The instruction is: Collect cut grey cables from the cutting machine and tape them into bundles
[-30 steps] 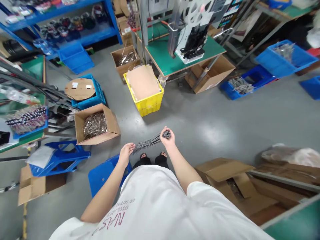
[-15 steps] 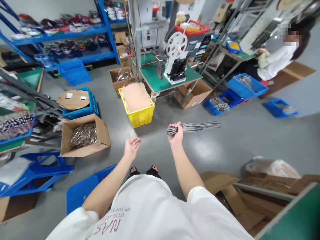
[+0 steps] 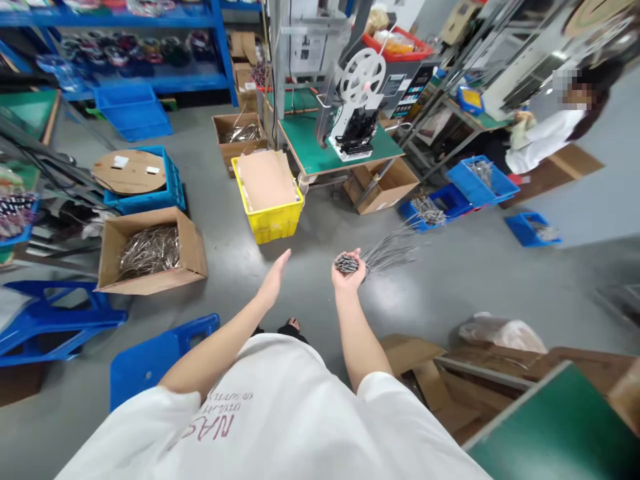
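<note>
My right hand (image 3: pixel 349 275) is closed round one end of a bundle of thin grey wires (image 3: pixel 387 251), whose free ends fan out to the right and away from me. My left hand (image 3: pixel 273 279) is open, fingers stretched forward and together, holding nothing, a short way left of the bundle. Both hands hang above the grey floor, in front of my white shirt. Below them my black-sandalled feet show in part.
A yellow crate (image 3: pixel 269 217) with cardboard stands ahead. A cardboard box of wires (image 3: pixel 150 256) is at left, a blue stool (image 3: pixel 153 360) near my legs. A green table with a reel machine (image 3: pixel 356 107) is beyond. Flattened cartons (image 3: pixel 467 380) lie right. A seated person (image 3: pixel 545 137) works far right.
My left hand let go of the wire bundle and opened. My right hand swung the bundle round so its free ends point right and away. The view shifted upward.
</note>
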Available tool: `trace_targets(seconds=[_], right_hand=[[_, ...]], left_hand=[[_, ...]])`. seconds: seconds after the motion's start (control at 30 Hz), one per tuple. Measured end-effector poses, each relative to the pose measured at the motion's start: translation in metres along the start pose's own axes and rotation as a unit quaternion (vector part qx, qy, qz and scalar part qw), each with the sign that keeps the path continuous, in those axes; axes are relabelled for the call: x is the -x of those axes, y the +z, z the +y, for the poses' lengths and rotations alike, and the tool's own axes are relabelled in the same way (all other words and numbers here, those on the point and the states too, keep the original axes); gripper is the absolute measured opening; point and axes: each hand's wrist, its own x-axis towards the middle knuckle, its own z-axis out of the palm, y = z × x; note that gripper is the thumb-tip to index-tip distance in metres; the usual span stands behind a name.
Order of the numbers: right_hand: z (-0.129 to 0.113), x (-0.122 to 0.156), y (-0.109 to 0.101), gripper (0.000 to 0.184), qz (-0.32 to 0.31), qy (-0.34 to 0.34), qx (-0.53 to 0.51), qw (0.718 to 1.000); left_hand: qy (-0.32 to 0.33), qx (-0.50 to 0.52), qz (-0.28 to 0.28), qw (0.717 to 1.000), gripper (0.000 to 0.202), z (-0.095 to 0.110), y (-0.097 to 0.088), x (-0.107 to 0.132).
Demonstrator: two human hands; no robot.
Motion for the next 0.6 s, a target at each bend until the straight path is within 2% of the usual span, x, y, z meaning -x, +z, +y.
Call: trace_targets(seconds=[0.07,0.17,0.23,0.3,0.37,0.43,0.5,0.6], right_hand=[[0.009,-0.005,-0.019,0.02,0.009,0.048,-0.032,0.998],[0.025,-0.007,-0.043,0.016,0.019,0.119,-0.09,0.989],[0.035,-0.006,-0.052,0.018,0.03,0.165,-0.12,0.978],[0.045,0.0,-0.055,0.02,0.035,0.229,-0.156,0.96],[0.059,0.009,-0.057,0.022,0.036,0.294,-0.183,0.937],[0.074,0.018,-0.06,0.024,0.036,0.325,-0.171,0.929],[0.085,0.024,-0.065,0.023,0.039,0.312,-0.121,0.942],[0.086,0.015,-0.073,0.022,0.049,0.243,-0.044,0.968]], left_hand=[[-0.065,0.009,0.074,0.995,0.049,-0.022,-0.042,0.02],[-0.117,0.007,0.166,0.979,0.048,-0.045,-0.099,0.059],[-0.143,0.002,0.22,0.965,0.046,-0.051,-0.129,0.086],[-0.17,0.003,0.269,0.948,0.044,-0.053,-0.151,0.105],[-0.188,0.012,0.301,0.935,0.042,-0.052,-0.163,0.115],[-0.196,0.027,0.313,0.929,0.041,-0.052,-0.167,0.114],[-0.196,0.047,0.307,0.93,0.04,-0.052,-0.164,0.104],[-0.196,0.077,0.279,0.937,0.037,-0.053,-0.15,0.08]])
